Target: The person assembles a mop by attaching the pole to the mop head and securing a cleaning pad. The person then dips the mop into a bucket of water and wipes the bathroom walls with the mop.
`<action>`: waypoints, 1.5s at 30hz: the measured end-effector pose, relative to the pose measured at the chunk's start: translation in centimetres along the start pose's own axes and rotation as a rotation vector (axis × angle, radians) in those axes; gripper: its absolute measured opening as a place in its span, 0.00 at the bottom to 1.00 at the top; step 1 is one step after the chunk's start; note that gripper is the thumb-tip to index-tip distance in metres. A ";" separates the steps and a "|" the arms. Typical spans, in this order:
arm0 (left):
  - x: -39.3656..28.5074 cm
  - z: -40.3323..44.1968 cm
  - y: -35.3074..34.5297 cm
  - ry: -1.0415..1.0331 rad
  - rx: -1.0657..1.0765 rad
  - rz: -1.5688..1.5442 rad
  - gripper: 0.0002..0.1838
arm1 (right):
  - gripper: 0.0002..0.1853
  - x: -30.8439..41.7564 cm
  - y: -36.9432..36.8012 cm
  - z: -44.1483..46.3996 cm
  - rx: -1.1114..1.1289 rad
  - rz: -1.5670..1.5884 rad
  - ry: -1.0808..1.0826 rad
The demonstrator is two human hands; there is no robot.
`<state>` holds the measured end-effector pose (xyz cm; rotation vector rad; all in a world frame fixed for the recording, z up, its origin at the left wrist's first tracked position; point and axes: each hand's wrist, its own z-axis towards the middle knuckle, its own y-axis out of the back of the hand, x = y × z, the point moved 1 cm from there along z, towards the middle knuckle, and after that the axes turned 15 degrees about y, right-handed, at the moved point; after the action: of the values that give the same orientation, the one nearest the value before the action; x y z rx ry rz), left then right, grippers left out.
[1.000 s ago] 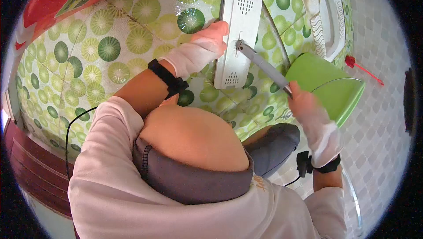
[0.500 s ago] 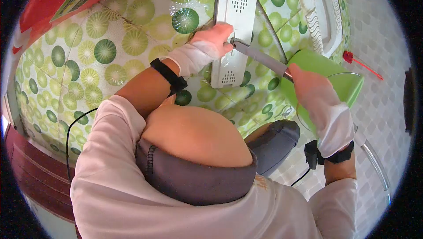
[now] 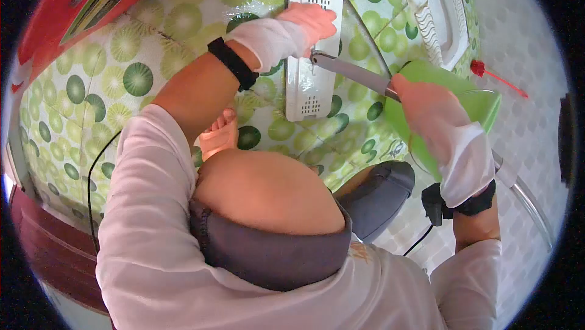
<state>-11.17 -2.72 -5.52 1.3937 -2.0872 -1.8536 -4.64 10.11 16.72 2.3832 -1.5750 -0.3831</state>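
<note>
A white flat mop head (image 3: 309, 83) with perforated ends lies on the green-patterned floor, joined at its middle to a grey and metal mop handle (image 3: 353, 71). My gloved left hand (image 3: 309, 22) is across the upper part of the mop head, its fingers bent over toward the right edge and hiding the plate beneath. Wrapped round the handle is my gloved right hand (image 3: 429, 108), to the right of the head. The handle's metal tube (image 3: 527, 199) runs on past my right wrist toward the lower right.
A green bucket (image 3: 481, 108) stands beside and under the handle. Farther back are a white squat toilet pan (image 3: 448, 25) and a red brush (image 3: 478, 68). A red object (image 3: 55, 31) fills the upper left. My bare foot (image 3: 219, 138) is on the floor near the mop head.
My left hand has moved from the joint at the middle of the mop head up toward its far end. My right hand stays on the handle. The whole view has shifted slightly.
</note>
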 end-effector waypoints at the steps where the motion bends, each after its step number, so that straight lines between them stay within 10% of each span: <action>1: 0.0 0.4 0.4 -0.012 -0.019 0.067 0.28 | 0.11 0.0 0.0 -0.2 -0.007 0.001 0.022; 9: 0.2 1.0 3.4 0.760 -0.253 -0.297 0.30 | 0.10 0.8 -0.7 -0.4 0.024 0.041 -0.056; 14: 1.7 0.4 1.0 0.850 -0.252 -0.495 0.32 | 0.06 0.1 -2.4 -1.0 -0.175 0.062 0.016; 16: 1.9 0.3 1.9 0.512 -0.664 -0.094 0.36 | 0.07 -0.2 -2.9 -0.8 -0.178 0.010 0.043; 22: -0.9 1.5 7.6 0.707 0.101 -0.163 0.40 | 0.10 -0.1 -3.3 0.5 -0.017 0.004 -0.125; 28: -0.8 1.3 1.3 1.093 -0.399 -0.657 0.38 | 0.14 0.1 -5.3 -0.9 -0.118 0.397 -0.094; 35: 0.0 2.1 -0.3 1.344 -0.253 -0.897 0.34 | 0.12 -0.3 -7.3 -1.2 -0.034 0.684 -0.066; 45: -0.7 -0.4 -2.1 1.148 0.010 -1.205 0.37 | 0.09 -2.2 -5.4 -3.2 0.131 0.614 -0.043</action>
<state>-9.33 -2.39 -6.76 2.9682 -0.6434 -0.5398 0.25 14.36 17.94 1.8391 -2.2901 -0.2033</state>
